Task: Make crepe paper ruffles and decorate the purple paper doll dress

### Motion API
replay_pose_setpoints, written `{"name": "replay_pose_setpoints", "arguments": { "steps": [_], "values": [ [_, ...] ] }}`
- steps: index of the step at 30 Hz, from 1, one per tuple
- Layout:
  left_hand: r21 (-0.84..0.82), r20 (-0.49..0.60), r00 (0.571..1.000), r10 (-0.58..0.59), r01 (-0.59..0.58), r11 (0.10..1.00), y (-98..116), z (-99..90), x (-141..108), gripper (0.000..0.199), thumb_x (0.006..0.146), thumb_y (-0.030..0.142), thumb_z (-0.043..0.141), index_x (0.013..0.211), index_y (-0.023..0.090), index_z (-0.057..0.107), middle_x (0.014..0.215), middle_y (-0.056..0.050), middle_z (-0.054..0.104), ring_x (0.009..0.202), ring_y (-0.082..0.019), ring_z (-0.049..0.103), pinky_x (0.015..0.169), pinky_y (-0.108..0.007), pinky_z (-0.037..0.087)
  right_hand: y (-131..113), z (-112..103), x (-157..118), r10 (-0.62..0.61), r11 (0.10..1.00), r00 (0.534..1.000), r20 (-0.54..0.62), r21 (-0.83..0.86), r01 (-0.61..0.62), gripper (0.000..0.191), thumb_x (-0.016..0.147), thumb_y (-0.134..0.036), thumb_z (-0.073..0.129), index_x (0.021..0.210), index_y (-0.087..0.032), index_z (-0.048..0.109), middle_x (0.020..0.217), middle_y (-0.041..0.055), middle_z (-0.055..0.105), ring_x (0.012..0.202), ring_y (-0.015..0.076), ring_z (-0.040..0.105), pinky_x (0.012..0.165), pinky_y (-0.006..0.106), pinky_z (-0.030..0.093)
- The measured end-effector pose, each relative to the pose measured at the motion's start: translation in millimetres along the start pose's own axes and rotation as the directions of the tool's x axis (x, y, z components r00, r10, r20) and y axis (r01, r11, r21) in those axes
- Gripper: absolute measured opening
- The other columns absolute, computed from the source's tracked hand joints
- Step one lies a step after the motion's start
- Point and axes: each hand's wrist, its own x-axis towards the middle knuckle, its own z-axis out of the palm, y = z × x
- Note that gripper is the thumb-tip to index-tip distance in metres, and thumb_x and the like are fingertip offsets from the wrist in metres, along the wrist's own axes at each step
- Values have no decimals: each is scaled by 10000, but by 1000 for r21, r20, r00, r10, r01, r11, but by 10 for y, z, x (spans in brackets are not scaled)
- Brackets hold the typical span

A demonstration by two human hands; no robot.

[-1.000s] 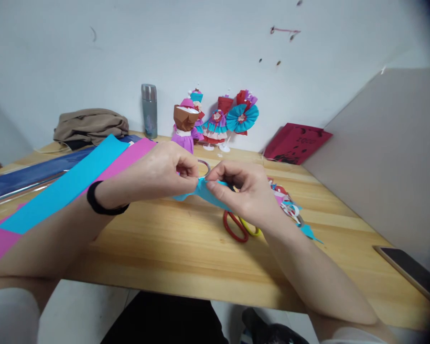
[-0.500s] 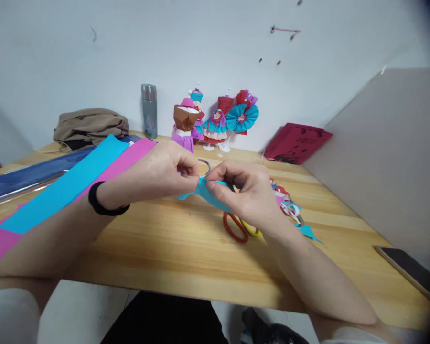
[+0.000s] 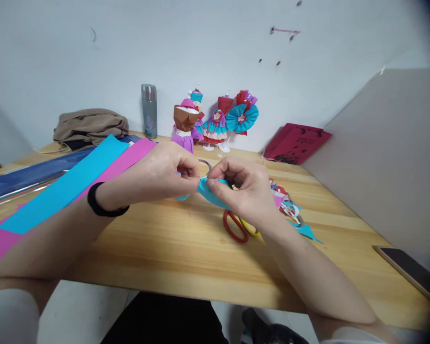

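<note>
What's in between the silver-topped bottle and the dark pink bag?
In the head view, little brightly dressed figures and a big blue rosette stand between the bottle and the bag.

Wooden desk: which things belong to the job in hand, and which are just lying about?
Likely the job: held blue paper, scissors, blue strip, pink strip, perhaps dressed figures.
Apparently just lying about: bottle, brown cloth, phone, dark pink bag, paper scraps.

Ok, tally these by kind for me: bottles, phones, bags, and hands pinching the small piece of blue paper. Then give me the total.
Bottle: 1
Phone: 1
Bag: 1
Left hand and right hand, both pinching the blue paper: 2
Total: 5
</note>
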Motion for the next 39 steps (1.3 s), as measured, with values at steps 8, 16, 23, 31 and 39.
{"name": "replay_pose_setpoints", "arguments": {
  "steps": [8, 16, 23, 31, 39],
  "values": [
    [52, -9, 1000, 3, -2, 999, -40, 17, -2, 160, 722, 169, 536, 582, 163, 612, 553, 35, 488, 532, -77, 399, 484, -216, 244, 13, 10, 26, 44, 997, 999, 18, 67, -45, 76, 736, -246, 625, 784, -195, 596, 601, -37, 589, 511, 92, 487, 485, 227, 353],
    [63, -52, 995, 86, -83, 995, -71, 70, 10, 138, 688, 167, 534, 591, 158, 632, 553, 31, 500, 533, -77, 400, 479, -205, 275, -4, 0, 34, 59, 998, 996, 69, 1, -59, 109, 698, -243, 555, 674, -174, 636, 537, -30, 542, 486, 92, 439, 459, 227, 314],
    [84, -39, 999, 10, -7, 996, 25, 66, 16, 163, 735, 247, 573, 629, 158, 659, 500, 48, 456, 480, -69, 330, 453, -232, 234, 4, 3, 48, 73, 997, 996, 51, -41, -71, 107, 652, -256, 534, 622, -180, 603, 518, -38, 514, 476, 88, 417, 452, 230, 298],
    [91, -75, 994, 83, -76, 993, 27, 133, 14, 154, 739, 206, 556, 636, 148, 655, 586, 20, 558, 521, -79, 397, 466, -233, 265, 17, 7, 27, 54, 995, 998, 23, -90, -52, 80, 648, -219, 532, 637, -182, 603, 551, -34, 533, 517, 98, 436, 488, 242, 308],
    [73, -101, 993, 69, -62, 995, 52, 127, 11, 149, 704, 119, 535, 620, 135, 657, 550, 27, 513, 511, -75, 358, 460, -232, 248, -24, 12, 8, 59, 998, 998, 18, -32, -59, 63, 694, -231, 562, 665, -192, 601, 535, -40, 510, 495, 97, 412, 487, 244, 305]
  ]
}}
